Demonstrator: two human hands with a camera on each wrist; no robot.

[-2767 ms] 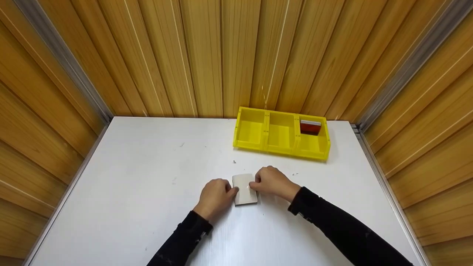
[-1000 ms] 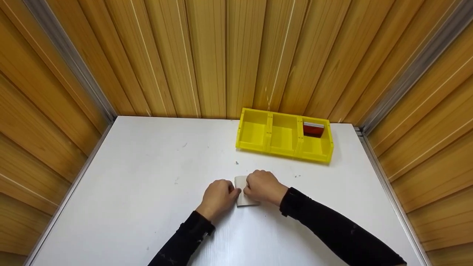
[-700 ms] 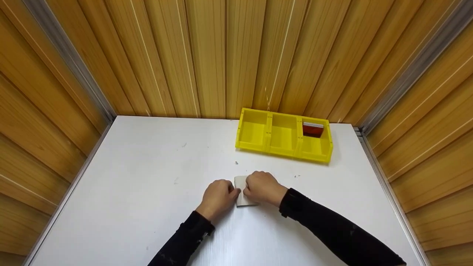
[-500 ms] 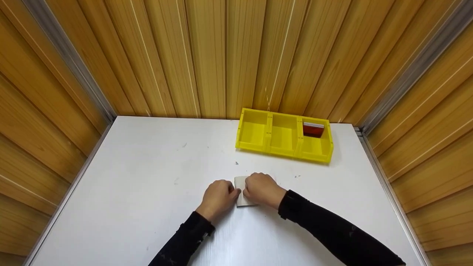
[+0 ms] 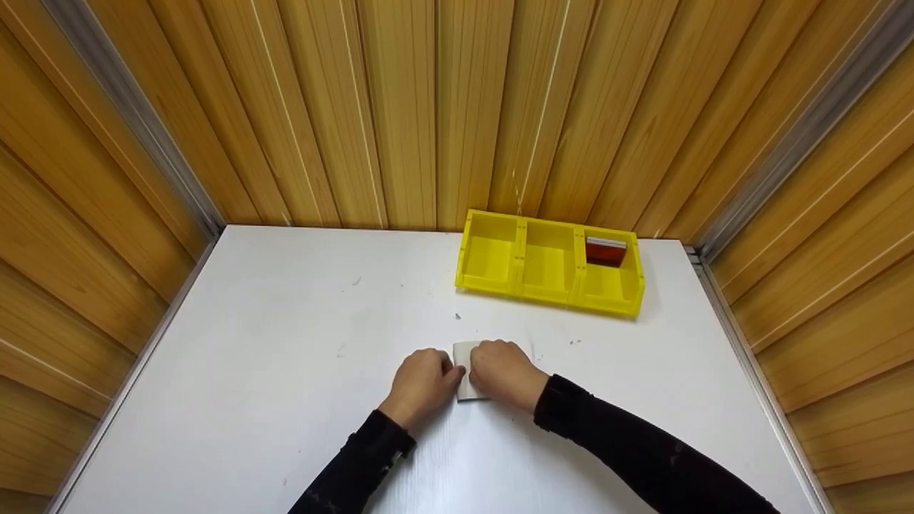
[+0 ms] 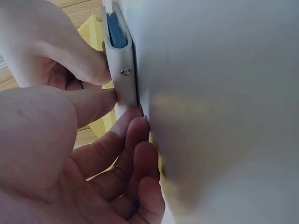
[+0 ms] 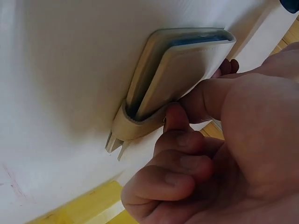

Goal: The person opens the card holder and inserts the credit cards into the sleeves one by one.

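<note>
A cream card holder (image 5: 463, 390) with blue inner sleeves lies on the white table between both hands. In the right wrist view, a strap (image 7: 133, 129) wraps its side and the covers gape slightly. The left hand (image 5: 421, 382) pinches the spine side between thumb and fingers; a metal snap (image 6: 125, 71) shows there in the left wrist view. Curled over the right part of the holder, the right hand (image 5: 505, 373) pinches the strap with its thumb and forefinger, the other fingers folded in. The head view hides the strap behind the right hand.
A yellow three-compartment bin (image 5: 546, 298) stands at the back of the table (image 5: 285, 321). Its right compartment holds a dark red, flat item (image 5: 605, 253) with a white edge, leaning upright. Wood-grain panels (image 5: 400, 114) enclose the table at the back and sides.
From the holder's right edge, the right hand has moved left over its cover, then slid slightly toward the person. The left hand keeps its hold in place. The head view has shifted a little.
</note>
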